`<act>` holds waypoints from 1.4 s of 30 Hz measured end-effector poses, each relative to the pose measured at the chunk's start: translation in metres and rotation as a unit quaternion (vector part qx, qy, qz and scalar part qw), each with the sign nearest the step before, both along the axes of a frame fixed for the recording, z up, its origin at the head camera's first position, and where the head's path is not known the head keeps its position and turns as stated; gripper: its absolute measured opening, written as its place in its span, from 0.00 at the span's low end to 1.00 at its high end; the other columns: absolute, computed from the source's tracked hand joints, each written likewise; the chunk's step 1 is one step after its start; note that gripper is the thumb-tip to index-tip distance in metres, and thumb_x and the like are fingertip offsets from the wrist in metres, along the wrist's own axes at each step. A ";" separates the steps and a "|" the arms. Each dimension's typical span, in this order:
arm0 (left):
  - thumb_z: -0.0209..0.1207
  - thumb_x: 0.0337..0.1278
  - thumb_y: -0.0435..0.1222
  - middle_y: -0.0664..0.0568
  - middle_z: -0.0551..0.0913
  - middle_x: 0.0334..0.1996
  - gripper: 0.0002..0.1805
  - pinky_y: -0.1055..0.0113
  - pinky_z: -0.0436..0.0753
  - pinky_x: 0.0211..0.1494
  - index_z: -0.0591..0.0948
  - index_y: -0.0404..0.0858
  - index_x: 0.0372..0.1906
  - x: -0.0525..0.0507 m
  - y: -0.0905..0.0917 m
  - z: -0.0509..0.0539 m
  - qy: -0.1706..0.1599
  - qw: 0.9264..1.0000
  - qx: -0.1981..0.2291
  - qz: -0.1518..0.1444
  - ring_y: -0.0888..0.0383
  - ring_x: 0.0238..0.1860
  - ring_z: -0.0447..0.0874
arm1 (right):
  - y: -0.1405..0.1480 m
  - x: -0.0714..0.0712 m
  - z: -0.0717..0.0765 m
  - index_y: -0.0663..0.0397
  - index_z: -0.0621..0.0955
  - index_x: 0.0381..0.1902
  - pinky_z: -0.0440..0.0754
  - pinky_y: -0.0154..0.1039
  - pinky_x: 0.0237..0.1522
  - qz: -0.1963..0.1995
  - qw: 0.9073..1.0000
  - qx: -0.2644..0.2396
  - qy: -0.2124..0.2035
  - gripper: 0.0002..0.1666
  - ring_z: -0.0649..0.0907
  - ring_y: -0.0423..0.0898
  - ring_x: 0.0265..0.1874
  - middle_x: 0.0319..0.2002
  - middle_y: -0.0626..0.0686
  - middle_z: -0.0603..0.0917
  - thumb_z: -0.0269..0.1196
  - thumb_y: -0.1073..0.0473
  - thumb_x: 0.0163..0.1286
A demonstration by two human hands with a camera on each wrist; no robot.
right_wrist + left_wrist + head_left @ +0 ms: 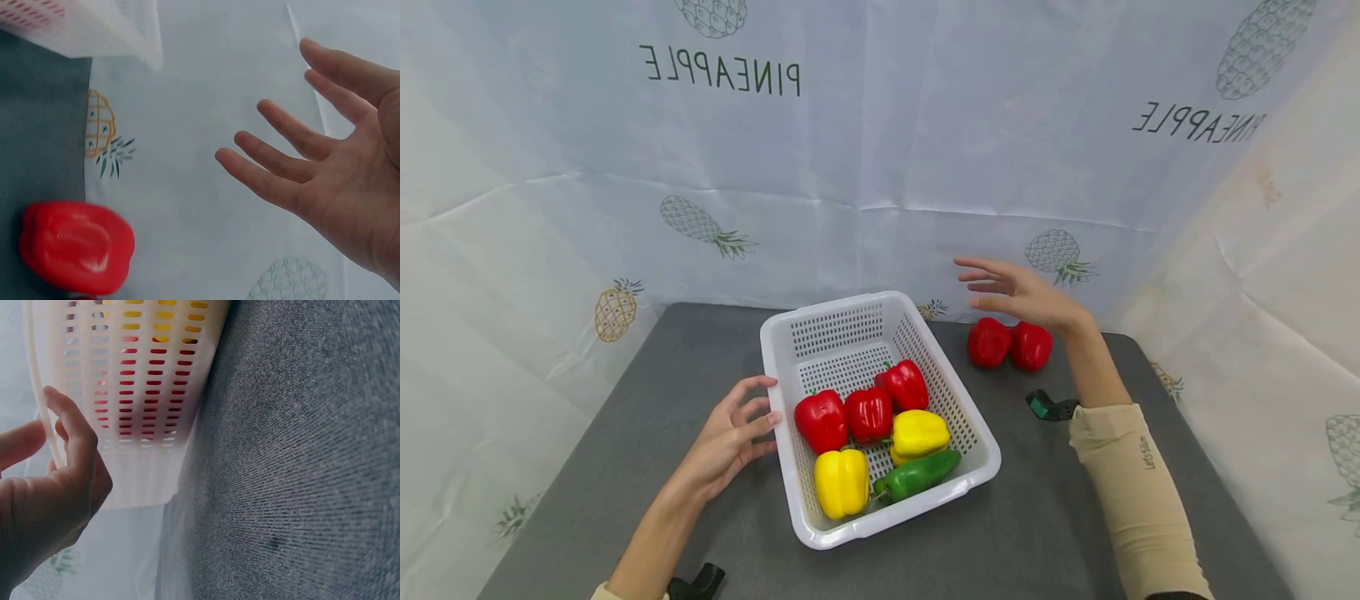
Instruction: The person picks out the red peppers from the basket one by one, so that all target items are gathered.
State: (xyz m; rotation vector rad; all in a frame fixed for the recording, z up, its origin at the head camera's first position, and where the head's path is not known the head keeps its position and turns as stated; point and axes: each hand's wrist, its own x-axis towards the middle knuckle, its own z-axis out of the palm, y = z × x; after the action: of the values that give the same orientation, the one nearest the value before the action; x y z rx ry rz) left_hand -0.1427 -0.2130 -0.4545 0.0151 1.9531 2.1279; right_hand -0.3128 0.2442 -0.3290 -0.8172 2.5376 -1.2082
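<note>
A white perforated basket [973, 479] holds several peppers: red ones [822, 421], yellow ones [841, 483] and a long green one [917, 475]. My left hand [730, 437] pinches the basket's left rim; in the left wrist view the thumb and fingers of that hand [56, 487] lie on either side of the rim [39, 394]. My right hand [1026, 296] is raised above two red peppers [988, 342] right of the basket, fingers spread and holding nothing. The right wrist view shows the spread hand [337, 156] apart from a red pepper [78, 247].
The grey table [700, 350] ends at a white curtain [865, 150] printed with pineapples, which also hangs along both sides. The two loose red peppers sit side by side near the table's back edge. Black wrist-camera mounts [1051, 407] stick out from both wrists.
</note>
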 end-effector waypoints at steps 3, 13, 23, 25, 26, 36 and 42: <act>0.64 0.75 0.32 0.42 0.78 0.63 0.35 0.58 0.93 0.57 0.61 0.44 0.78 0.001 0.000 0.000 -0.004 1.000 -0.003 0.002 0.53 0.57 0.85 | -0.008 -0.001 0.002 0.34 0.67 0.84 0.82 0.66 0.70 0.005 1.000 -0.005 -0.003 0.40 0.73 0.63 0.79 0.80 0.57 0.73 0.66 0.58 0.79; 0.64 0.75 0.32 0.43 0.78 0.63 0.35 0.58 0.93 0.56 0.61 0.44 0.77 0.001 0.000 0.000 -0.001 1.000 -0.001 0.003 0.53 0.57 0.86 | -0.039 -0.002 0.010 0.38 0.67 0.84 0.81 0.65 0.72 0.050 0.999 -0.016 -0.002 0.41 0.75 0.61 0.78 0.81 0.56 0.73 0.67 0.59 0.78; 0.64 0.75 0.32 0.43 0.78 0.64 0.35 0.57 0.93 0.58 0.61 0.45 0.78 0.000 0.000 0.000 0.000 1.000 -0.004 0.002 0.53 0.58 0.85 | -0.072 -0.003 0.008 0.44 0.65 0.85 0.80 0.66 0.73 0.104 0.994 -0.013 -0.023 0.42 0.72 0.64 0.80 0.81 0.59 0.72 0.66 0.61 0.78; 0.64 0.76 0.32 0.43 0.78 0.64 0.35 0.57 0.93 0.58 0.61 0.44 0.78 0.000 0.000 0.001 0.000 1.000 -0.003 0.002 0.52 0.58 0.85 | -0.080 -0.003 0.008 0.44 0.65 0.85 0.80 0.65 0.73 0.113 0.993 -0.006 -0.026 0.42 0.72 0.65 0.80 0.81 0.58 0.73 0.67 0.60 0.78; 0.64 0.76 0.32 0.43 0.78 0.64 0.35 0.57 0.93 0.58 0.61 0.44 0.78 0.001 0.000 0.001 0.000 1.000 -0.002 0.002 0.52 0.58 0.85 | -0.084 -0.003 0.008 0.44 0.66 0.85 0.80 0.65 0.73 0.116 0.993 -0.002 -0.027 0.42 0.72 0.66 0.80 0.81 0.57 0.73 0.67 0.59 0.77; 0.64 0.75 0.32 0.47 0.79 0.61 0.34 0.59 0.93 0.56 0.61 0.45 0.77 0.001 -0.001 -0.001 -0.002 1.000 -0.001 0.005 0.53 0.57 0.85 | -0.124 0.003 0.006 0.46 0.67 0.84 0.78 0.66 0.75 0.162 0.986 0.027 -0.032 0.43 0.74 0.67 0.79 0.80 0.61 0.73 0.68 0.58 0.75; 0.64 0.75 0.32 0.46 0.79 0.62 0.34 0.58 0.93 0.57 0.62 0.45 0.77 0.000 -0.001 -0.002 0.002 1.000 -0.001 0.003 0.54 0.57 0.85 | -0.142 0.006 -0.005 0.52 0.67 0.83 0.81 0.62 0.73 0.183 0.982 0.023 -0.050 0.42 0.75 0.66 0.78 0.78 0.64 0.74 0.68 0.59 0.75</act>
State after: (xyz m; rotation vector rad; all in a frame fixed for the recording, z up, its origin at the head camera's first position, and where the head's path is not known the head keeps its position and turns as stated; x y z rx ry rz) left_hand -0.1427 -0.2138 -0.4570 0.0138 1.9591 2.1311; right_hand -0.3072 0.1023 -0.3337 -1.1200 2.2004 -1.0378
